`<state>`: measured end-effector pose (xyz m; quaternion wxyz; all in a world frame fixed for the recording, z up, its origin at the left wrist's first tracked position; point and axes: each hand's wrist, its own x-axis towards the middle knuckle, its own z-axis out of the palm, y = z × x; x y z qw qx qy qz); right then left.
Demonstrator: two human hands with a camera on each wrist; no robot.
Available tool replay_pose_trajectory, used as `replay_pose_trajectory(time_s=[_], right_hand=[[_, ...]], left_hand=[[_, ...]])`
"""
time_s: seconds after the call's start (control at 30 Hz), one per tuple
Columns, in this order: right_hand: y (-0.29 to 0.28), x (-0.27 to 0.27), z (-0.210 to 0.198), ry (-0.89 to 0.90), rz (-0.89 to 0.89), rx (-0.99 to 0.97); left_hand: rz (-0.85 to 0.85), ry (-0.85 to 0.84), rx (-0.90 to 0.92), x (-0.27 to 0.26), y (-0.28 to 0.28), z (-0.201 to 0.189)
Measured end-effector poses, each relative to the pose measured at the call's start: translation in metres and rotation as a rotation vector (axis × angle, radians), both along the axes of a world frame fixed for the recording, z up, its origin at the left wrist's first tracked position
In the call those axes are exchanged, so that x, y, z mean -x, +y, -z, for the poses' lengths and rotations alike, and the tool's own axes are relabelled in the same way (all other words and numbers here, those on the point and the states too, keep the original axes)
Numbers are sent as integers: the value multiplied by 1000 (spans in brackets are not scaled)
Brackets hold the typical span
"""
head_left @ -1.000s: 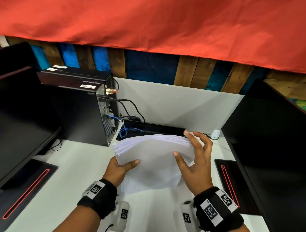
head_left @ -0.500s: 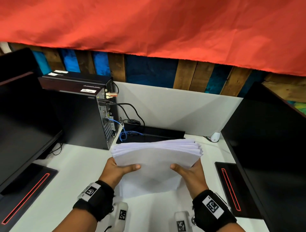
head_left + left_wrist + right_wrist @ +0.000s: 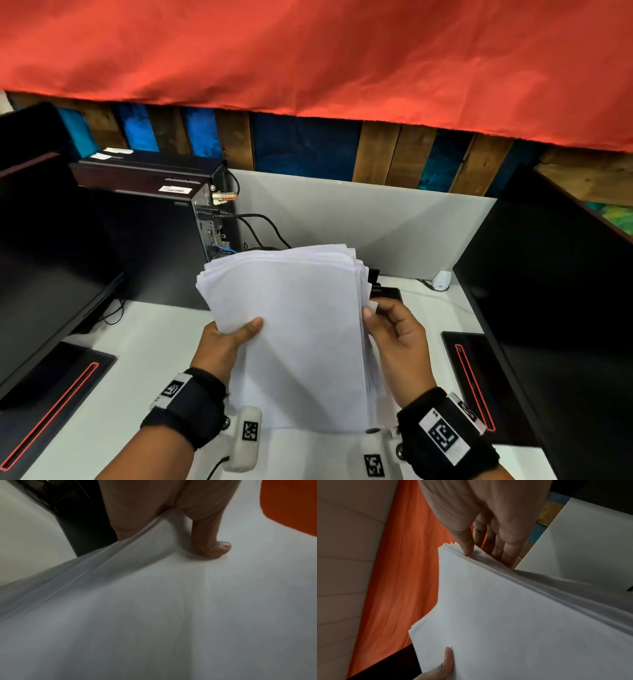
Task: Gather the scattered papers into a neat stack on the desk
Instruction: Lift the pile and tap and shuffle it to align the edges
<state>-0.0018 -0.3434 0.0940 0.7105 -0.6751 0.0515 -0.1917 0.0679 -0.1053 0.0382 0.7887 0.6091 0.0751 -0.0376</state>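
Observation:
A stack of white papers (image 3: pixel 294 329) stands tipped up in portrait above the white desk (image 3: pixel 137 377), its sheets fanned unevenly at the top and right edges. My left hand (image 3: pixel 236 334) grips its left edge, thumb (image 3: pixel 212 547) pressed on the front sheet, fingers hidden behind. My right hand (image 3: pixel 376 315) pinches the right edge. In the right wrist view its thumb (image 3: pixel 467 545) lies on the front of the papers (image 3: pixel 513 615) and its fingers (image 3: pixel 505 550) behind. The stack's lower edge reaches down near the desk between my wrists.
A black computer tower (image 3: pixel 154 233) with cables (image 3: pixel 260 226) stands at the back left. Dark monitors flank the desk at left (image 3: pixel 41 257) and right (image 3: pixel 548 308), with red-striped bases. A grey partition (image 3: pixel 376 222) closes the back; a red cloth (image 3: pixel 308 51) hangs above.
The stack has turned from landscape to portrait and risen more upright. My right hand has shifted from the near edge to the right edge; the left hand keeps its hold.

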Motion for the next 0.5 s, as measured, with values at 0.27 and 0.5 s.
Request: replay_pose_trajectory(time_s=[0.27, 0.5], right_hand=[[-3, -7, 19, 128, 83, 66], [8, 1, 31, 171, 149, 298]], left_hand=[[144, 135, 32, 8, 6, 20], [242, 223, 34, 21, 6, 39]])
